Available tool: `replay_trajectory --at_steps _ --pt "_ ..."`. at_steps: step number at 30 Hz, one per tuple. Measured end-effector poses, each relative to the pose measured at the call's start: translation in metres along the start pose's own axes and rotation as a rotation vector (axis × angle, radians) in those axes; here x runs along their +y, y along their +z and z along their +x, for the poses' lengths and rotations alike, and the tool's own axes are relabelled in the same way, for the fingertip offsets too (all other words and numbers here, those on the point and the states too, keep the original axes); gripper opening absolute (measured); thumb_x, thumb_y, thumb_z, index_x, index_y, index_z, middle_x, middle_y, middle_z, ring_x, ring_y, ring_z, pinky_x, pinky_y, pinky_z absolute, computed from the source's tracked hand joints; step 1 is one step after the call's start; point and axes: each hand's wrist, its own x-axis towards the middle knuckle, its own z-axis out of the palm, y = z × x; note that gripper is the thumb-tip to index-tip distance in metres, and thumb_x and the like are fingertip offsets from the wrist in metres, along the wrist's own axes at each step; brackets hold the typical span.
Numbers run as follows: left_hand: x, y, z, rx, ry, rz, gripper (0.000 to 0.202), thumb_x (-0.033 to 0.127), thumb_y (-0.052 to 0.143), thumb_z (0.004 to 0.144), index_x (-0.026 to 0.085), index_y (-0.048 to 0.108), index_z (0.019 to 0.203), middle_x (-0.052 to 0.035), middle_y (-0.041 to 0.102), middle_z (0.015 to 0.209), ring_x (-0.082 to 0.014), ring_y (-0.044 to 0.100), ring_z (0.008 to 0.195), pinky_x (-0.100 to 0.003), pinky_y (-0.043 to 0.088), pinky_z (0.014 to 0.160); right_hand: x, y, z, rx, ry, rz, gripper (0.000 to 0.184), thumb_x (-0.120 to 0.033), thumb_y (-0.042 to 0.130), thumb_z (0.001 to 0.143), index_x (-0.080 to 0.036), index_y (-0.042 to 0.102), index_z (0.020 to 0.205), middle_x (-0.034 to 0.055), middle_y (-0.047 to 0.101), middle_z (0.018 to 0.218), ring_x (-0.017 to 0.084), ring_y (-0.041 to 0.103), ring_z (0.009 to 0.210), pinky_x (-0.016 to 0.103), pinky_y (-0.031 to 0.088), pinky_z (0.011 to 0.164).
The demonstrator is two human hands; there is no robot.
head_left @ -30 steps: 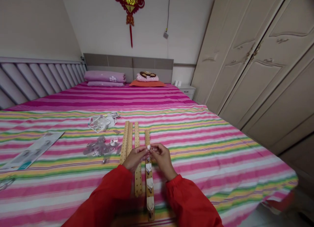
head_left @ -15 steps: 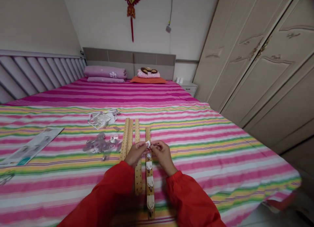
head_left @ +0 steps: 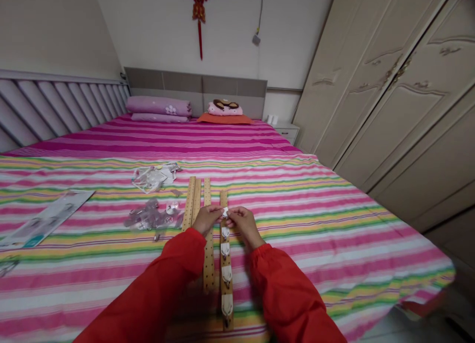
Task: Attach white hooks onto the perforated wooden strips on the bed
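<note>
Left hand (head_left: 205,219): fingers pinching a white hook (head_left: 225,213)
Right hand (head_left: 243,224): fingers pinching its other side
Wooden strip (head_left: 223,197): beneath both hands (four more hooks (head_left: 226,274) line it)

White hook (head_left: 225,213) shifted slightly toward far end of wooden strip (head_left: 226,290), left hand (head_left: 208,219) and right hand (head_left: 243,224) along with it, next hook down (head_left: 225,232) now uncovered, view dipped, wall ornament (head_left: 199,9) cropped higher up.

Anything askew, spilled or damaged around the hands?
Nothing looks damaged or spilled. The white hooks sit in a fairly straight row along the wooden strip. Only the crumpled plastic, loose on the bedspread left of the left hand, looks untidy.
</note>
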Motion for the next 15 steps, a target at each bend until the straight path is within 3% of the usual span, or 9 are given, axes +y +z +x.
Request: replay_trajectory --at_steps 7,15 --pt "-0.010 0.000 0.013 0.035 0.096 0.320 0.012 0.016 0.069 0.066 0.011 0.069 0.077 0.0003 0.065 0.061 -0.0099 0.060 0.057 -0.022 0.050 0.060 0.009 0.002 0.008 0.079 0.073 -0.057 0.017 -0.024 0.073 0.056 -0.014 0.059 0.058 -0.0017 0.059 0.041 0.010 0.052 0.036 0.020 0.043 0.037" --pt "-0.013 -0.001 0.022 0.127 0.160 0.593 0.004 0.015 0.067 0.063 0.015 0.064 0.066 0.0006 0.063 0.059 -0.0111 0.057 0.058 -0.021 0.044 0.057 0.018 -0.001 0.013 0.112 0.107 -0.104 0.015 -0.021 0.070 0.058 -0.015 0.057 0.054 -0.0038 0.055 0.037 0.009 0.046 0.031 0.019 0.038 0.032"
